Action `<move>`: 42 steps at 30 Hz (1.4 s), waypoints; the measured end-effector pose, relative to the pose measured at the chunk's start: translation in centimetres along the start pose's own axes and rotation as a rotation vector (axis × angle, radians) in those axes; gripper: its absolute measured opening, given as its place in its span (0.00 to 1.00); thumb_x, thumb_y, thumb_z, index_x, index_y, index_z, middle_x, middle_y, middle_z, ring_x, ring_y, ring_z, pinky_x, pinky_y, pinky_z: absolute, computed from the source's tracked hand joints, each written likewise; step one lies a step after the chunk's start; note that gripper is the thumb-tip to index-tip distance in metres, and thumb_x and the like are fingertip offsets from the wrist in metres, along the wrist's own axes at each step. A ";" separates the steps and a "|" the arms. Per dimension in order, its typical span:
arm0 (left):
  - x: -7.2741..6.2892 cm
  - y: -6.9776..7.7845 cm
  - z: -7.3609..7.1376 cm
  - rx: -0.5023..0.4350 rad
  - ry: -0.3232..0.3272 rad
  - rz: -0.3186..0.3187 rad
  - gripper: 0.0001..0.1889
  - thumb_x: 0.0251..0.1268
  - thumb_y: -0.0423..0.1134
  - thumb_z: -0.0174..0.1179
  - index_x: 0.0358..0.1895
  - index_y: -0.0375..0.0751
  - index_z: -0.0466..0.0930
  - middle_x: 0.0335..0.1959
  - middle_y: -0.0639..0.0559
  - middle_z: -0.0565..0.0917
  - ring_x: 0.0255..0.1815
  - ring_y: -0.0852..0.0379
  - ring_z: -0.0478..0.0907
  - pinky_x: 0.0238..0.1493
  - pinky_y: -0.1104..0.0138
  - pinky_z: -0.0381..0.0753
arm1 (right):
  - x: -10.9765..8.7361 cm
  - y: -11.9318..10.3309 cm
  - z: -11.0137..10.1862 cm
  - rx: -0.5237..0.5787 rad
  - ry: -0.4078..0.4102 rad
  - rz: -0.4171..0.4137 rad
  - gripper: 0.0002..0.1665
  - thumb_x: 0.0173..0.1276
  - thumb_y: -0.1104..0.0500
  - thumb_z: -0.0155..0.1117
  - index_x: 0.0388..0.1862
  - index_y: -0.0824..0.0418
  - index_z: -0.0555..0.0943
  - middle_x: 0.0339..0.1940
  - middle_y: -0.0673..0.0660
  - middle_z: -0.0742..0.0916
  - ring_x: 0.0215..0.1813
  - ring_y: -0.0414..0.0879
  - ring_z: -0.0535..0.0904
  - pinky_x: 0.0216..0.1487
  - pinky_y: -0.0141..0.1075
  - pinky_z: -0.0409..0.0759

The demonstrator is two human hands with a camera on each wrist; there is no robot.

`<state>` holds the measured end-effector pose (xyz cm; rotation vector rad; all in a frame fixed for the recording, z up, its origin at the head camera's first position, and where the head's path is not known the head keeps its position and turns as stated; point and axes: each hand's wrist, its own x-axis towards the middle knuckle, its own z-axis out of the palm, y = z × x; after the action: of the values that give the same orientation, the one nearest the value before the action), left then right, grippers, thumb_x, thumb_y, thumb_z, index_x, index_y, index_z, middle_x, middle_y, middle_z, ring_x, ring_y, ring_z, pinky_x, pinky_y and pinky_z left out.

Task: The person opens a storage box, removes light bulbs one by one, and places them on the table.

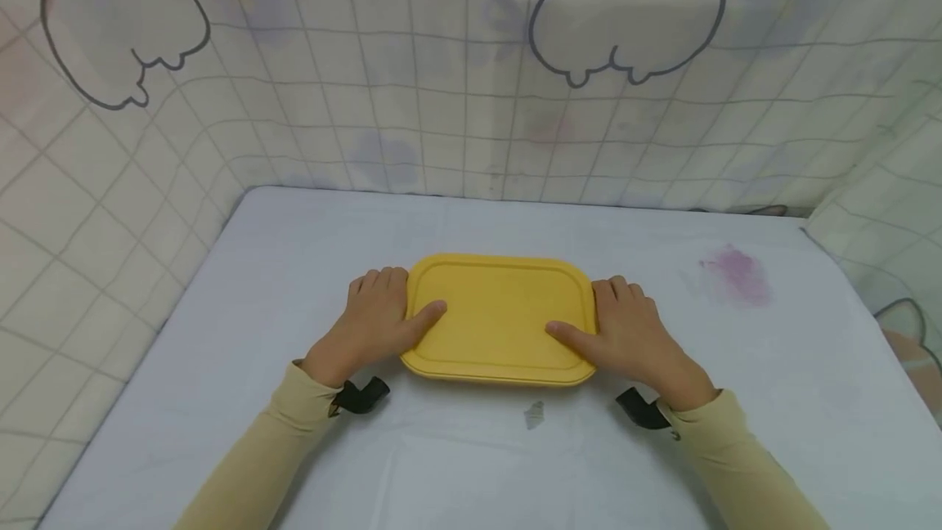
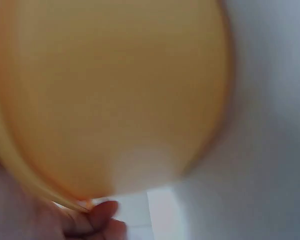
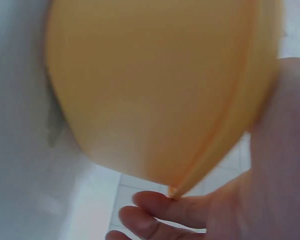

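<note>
A yellow rectangular container with rounded corners and a flat yellow lid [image 1: 500, 313] is in the middle of the head view. My left hand [image 1: 380, 317] grips its left end, thumb lying on top of the lid and fingers at the rim. At the opposite end my right hand [image 1: 629, 330] holds it the same way, its thumb over the lid's right edge. Both wrist views show the container's smooth side wall [image 2: 115, 100] below the projecting rim [image 3: 240, 100], with fingertips curled under that rim. The container's inside is hidden by the lid.
The container is over a white-covered table [image 1: 294, 227] with a pink stain [image 1: 739, 275] at right and a small grey mark [image 1: 534, 415] in front. A checked curtain [image 1: 441, 88] with cartoon prints hangs behind and along the sides. Part of a person's bare skin [image 1: 912, 362] shows at the right edge.
</note>
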<state>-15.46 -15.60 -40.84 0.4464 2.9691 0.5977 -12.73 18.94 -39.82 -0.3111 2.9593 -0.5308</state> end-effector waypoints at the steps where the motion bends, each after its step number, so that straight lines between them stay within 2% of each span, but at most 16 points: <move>1: -0.1 0.1 -0.2 -0.004 -0.007 -0.005 0.35 0.72 0.67 0.49 0.50 0.32 0.71 0.37 0.44 0.74 0.46 0.43 0.69 0.61 0.45 0.64 | -0.1 0.0 -0.3 0.010 -0.012 0.003 0.57 0.68 0.24 0.55 0.68 0.75 0.69 0.64 0.73 0.76 0.64 0.69 0.72 0.65 0.65 0.68; 3: -0.3 0.2 -0.5 -0.021 -0.028 -0.017 0.36 0.72 0.68 0.49 0.51 0.32 0.72 0.37 0.45 0.75 0.46 0.43 0.69 0.62 0.44 0.63 | -0.2 0.2 -0.7 0.049 -0.040 0.013 0.57 0.69 0.24 0.54 0.71 0.74 0.67 0.67 0.73 0.75 0.67 0.70 0.70 0.67 0.66 0.68; 6: -0.4 0.0 -1.3 -0.058 -0.055 -0.011 0.37 0.73 0.67 0.47 0.55 0.31 0.74 0.39 0.44 0.79 0.47 0.43 0.72 0.62 0.43 0.66 | -0.2 0.6 -1.5 0.144 -0.072 0.029 0.56 0.70 0.25 0.55 0.75 0.70 0.65 0.70 0.71 0.73 0.69 0.67 0.72 0.67 0.63 0.72; 9: -0.2 -0.7 -2.0 -0.136 -0.084 -0.026 0.39 0.76 0.66 0.46 0.65 0.30 0.71 0.47 0.41 0.82 0.48 0.44 0.77 0.58 0.47 0.74 | -0.1 1.2 -2.1 0.248 -0.072 0.039 0.51 0.72 0.29 0.57 0.76 0.66 0.64 0.70 0.67 0.74 0.67 0.62 0.75 0.62 0.57 0.78; 12: 0.2 -1.5 -2.6 -0.219 -0.115 -0.057 0.41 0.78 0.65 0.43 0.75 0.31 0.63 0.57 0.38 0.81 0.52 0.45 0.80 0.52 0.53 0.80 | 0.0 1.7 -2.5 0.346 -0.071 0.056 0.47 0.73 0.33 0.58 0.78 0.62 0.64 0.70 0.64 0.76 0.66 0.60 0.78 0.59 0.53 0.81; 16: 0.8 -2.3 -3.0 -0.323 -0.168 -0.095 0.38 0.79 0.65 0.42 0.77 0.38 0.61 0.65 0.38 0.79 0.58 0.44 0.81 0.51 0.57 0.82 | 0.3 2.6 -2.5 0.504 -0.093 0.080 0.43 0.75 0.36 0.59 0.78 0.59 0.64 0.68 0.62 0.77 0.61 0.56 0.83 0.56 0.48 0.83; 19: 1.1 -2.8 -2.8 -0.451 -0.187 -0.125 0.35 0.79 0.62 0.45 0.76 0.41 0.62 0.64 0.38 0.78 0.56 0.45 0.83 0.52 0.57 0.84 | 0.6 3.4 -2.2 0.652 -0.115 0.076 0.41 0.76 0.40 0.59 0.77 0.61 0.63 0.67 0.63 0.76 0.56 0.53 0.84 0.53 0.42 0.86; 22: 1.2 -3.3 -2.1 -0.616 -0.213 -0.150 0.32 0.79 0.58 0.47 0.74 0.40 0.64 0.61 0.39 0.77 0.52 0.47 0.84 0.53 0.57 0.86 | 0.9 4.0 -1.9 0.768 -0.143 0.077 0.40 0.78 0.43 0.58 0.77 0.63 0.62 0.67 0.66 0.74 0.57 0.52 0.84 0.52 0.39 0.87; 26: 1.3 -3.9 -1.3 -0.759 -0.244 -0.167 0.31 0.80 0.56 0.49 0.73 0.38 0.64 0.61 0.38 0.76 0.53 0.48 0.83 0.53 0.58 0.88 | 1.3 4.2 -1.6 0.847 -0.168 0.090 0.39 0.78 0.45 0.59 0.76 0.64 0.62 0.66 0.67 0.74 0.56 0.51 0.84 0.53 0.39 0.88; 33: 1.3 -4.6 -0.9 -0.858 -0.294 -0.193 0.31 0.78 0.55 0.53 0.73 0.39 0.63 0.63 0.38 0.77 0.55 0.49 0.83 0.52 0.59 0.87 | 1.1 4.1 -1.4 0.923 -0.206 0.115 0.34 0.76 0.52 0.62 0.74 0.65 0.65 0.60 0.64 0.76 0.50 0.47 0.86 0.52 0.38 0.87; 38: 1.2 -4.9 -1.1 -0.927 -0.314 -0.185 0.29 0.76 0.48 0.58 0.72 0.39 0.65 0.62 0.39 0.78 0.54 0.51 0.84 0.53 0.58 0.88 | 0.8 4.3 -1.2 1.021 -0.217 0.146 0.34 0.74 0.57 0.65 0.74 0.67 0.66 0.55 0.57 0.78 0.46 0.43 0.86 0.54 0.35 0.87; 42: 1.1 -5.0 -1.3 -0.953 -0.324 -0.178 0.30 0.74 0.44 0.62 0.73 0.37 0.66 0.59 0.40 0.80 0.52 0.53 0.85 0.52 0.60 0.88 | 0.5 4.5 -1.0 1.087 -0.213 0.185 0.35 0.72 0.57 0.67 0.73 0.66 0.66 0.50 0.52 0.81 0.45 0.41 0.87 0.55 0.34 0.86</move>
<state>-17.96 -20.14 -41.60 0.1521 2.0569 1.5807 -14.17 23.28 -40.54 0.0320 2.0496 -1.7623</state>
